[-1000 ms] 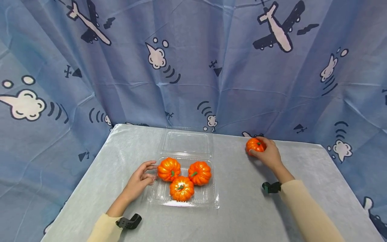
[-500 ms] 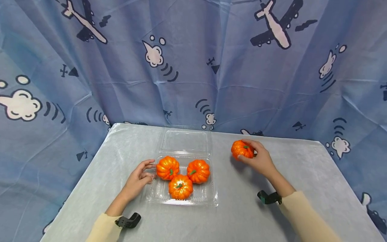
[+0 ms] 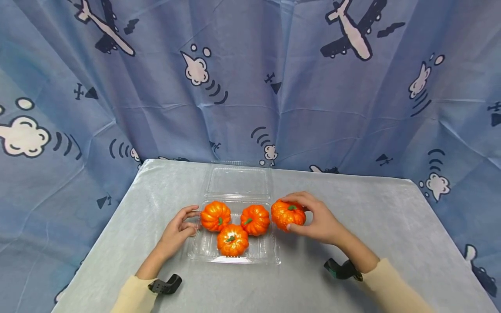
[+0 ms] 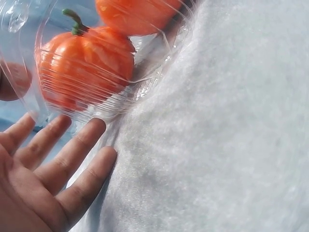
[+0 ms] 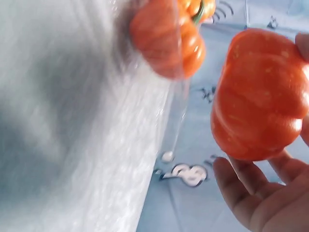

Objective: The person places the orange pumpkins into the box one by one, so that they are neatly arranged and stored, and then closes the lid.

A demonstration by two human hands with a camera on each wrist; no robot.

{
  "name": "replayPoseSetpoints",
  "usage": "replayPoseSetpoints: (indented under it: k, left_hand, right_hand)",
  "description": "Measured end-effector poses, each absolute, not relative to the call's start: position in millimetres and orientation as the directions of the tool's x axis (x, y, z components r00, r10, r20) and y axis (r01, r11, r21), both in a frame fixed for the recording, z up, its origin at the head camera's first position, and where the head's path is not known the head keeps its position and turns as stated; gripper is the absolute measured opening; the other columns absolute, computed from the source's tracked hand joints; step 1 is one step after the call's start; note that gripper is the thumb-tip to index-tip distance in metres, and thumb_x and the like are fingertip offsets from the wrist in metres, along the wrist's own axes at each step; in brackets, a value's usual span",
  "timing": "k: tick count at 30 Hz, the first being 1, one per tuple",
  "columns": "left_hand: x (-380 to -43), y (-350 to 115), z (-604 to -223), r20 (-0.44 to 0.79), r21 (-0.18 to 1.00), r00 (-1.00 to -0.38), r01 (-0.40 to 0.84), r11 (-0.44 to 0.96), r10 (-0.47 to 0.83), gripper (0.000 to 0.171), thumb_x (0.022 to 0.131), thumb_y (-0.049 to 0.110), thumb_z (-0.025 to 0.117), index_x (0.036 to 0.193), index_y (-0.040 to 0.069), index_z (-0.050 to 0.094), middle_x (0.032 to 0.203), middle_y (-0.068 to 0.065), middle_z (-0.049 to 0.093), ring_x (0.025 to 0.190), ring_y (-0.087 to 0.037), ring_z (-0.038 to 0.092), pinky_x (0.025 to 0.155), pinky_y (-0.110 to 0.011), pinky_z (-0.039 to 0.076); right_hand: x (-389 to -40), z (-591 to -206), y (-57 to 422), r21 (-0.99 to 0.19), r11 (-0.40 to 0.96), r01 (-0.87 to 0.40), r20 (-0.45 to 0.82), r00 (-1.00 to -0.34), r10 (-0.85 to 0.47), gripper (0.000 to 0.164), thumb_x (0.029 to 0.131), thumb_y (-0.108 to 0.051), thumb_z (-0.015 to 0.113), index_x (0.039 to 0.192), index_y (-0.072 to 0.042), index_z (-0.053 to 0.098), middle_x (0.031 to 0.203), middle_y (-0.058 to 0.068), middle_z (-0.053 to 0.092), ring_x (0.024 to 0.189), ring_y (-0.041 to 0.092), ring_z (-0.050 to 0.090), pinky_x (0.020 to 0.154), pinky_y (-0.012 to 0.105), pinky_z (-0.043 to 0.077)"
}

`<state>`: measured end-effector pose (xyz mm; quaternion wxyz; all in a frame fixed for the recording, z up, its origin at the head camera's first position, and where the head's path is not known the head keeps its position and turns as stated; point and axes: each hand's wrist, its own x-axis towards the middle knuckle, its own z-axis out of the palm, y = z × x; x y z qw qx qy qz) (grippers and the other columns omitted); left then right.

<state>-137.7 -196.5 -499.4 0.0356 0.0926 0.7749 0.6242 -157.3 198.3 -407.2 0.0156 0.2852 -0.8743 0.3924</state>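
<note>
A clear plastic clamshell box (image 3: 254, 257) lies on the table with its lid folded back. Inside it sit three small orange pumpkins: a left one (image 3: 215, 216), a right one (image 3: 255, 220) and a front one (image 3: 232, 240). Just outside the right wall, a fourth pumpkin (image 3: 285, 216) is raised above the table, gripped between the thumb and fingers of my right hand (image 3: 322, 219). The right wrist view shows this pumpkin (image 5: 260, 96) with fingers beneath it. My left hand (image 3: 175, 234) rests at the box's left wall, its fingers (image 4: 79, 150) fairly straight in the left wrist view.
The clear lid (image 3: 238, 181) lies flat behind the box. A pale cloth covers the table (image 3: 375, 208), whose back edge meets a blue patterned curtain (image 3: 235, 108). Each wrist wears a black device (image 3: 166, 284).
My right hand has carried the fourth pumpkin leftward and nearer from the table's back right, to beside the box. The left hand stays at the box's left wall. The camera view shifts slightly.
</note>
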Motion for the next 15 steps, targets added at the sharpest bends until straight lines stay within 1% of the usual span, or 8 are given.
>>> replayPoseSetpoints:
  k: [3, 6, 11, 15]
  left_hand:
    - [-137.7, -196.5, -499.6, 0.067, 0.974, -0.979, 0.106, 0.2, 0.191, 0.06, 0.081, -0.01, 0.052, 0.139, 0.0, 0.041, 0.132, -0.03, 0.051, 0.093, -0.027, 0.067, 0.07, -0.024, 0.054]
    - [-137.4, -196.4, -499.6, 0.072, 0.974, -0.978, 0.111, 0.198, 0.194, 0.06, 0.081, -0.01, 0.052, 0.139, -0.001, 0.041, 0.132, -0.031, 0.051, 0.093, -0.025, 0.067, 0.07, -0.024, 0.054]
    - [-137.1, -196.6, -499.3, 0.081, 0.973, -0.977, 0.12, 0.197, 0.196, 0.059, 0.081, -0.01, 0.051, 0.139, -0.001, 0.041, 0.132, -0.031, 0.051, 0.091, -0.021, 0.067, 0.069, -0.024, 0.054]
    - [-136.6, -196.0, -498.4, 0.09, 0.972, -0.977, 0.129, 0.196, 0.195, 0.059, 0.081, -0.011, 0.051, 0.139, -0.002, 0.041, 0.131, -0.032, 0.051, 0.089, -0.019, 0.067, 0.069, -0.024, 0.054]
  right_hand:
    - [-149.6, -401.8, 188.8, -0.669, 0.516, -0.535, 0.227, -0.808, -0.544, 0.058, 0.072, -0.021, 0.083, 0.125, -0.027, 0.062, 0.126, -0.006, 0.058, 0.114, 0.015, 0.054, 0.089, 0.035, 0.051]
    - [-142.9, -398.6, 179.6, -0.661, 0.506, -0.555, 0.209, -0.783, -0.586, 0.06, 0.07, -0.022, 0.083, 0.126, -0.027, 0.062, 0.127, -0.006, 0.057, 0.116, 0.017, 0.054, 0.094, 0.041, 0.05]
    - [-136.8, -397.2, 166.0, -0.646, 0.493, -0.582, 0.188, -0.748, -0.636, 0.061, 0.068, -0.023, 0.084, 0.124, -0.029, 0.061, 0.128, -0.007, 0.056, 0.119, 0.018, 0.054, 0.097, 0.045, 0.048]
    - [-134.5, -399.9, 159.9, -0.636, 0.49, -0.595, 0.17, -0.728, -0.664, 0.06, 0.068, -0.024, 0.084, 0.123, -0.03, 0.061, 0.128, -0.006, 0.056, 0.12, 0.019, 0.053, 0.097, 0.048, 0.048]
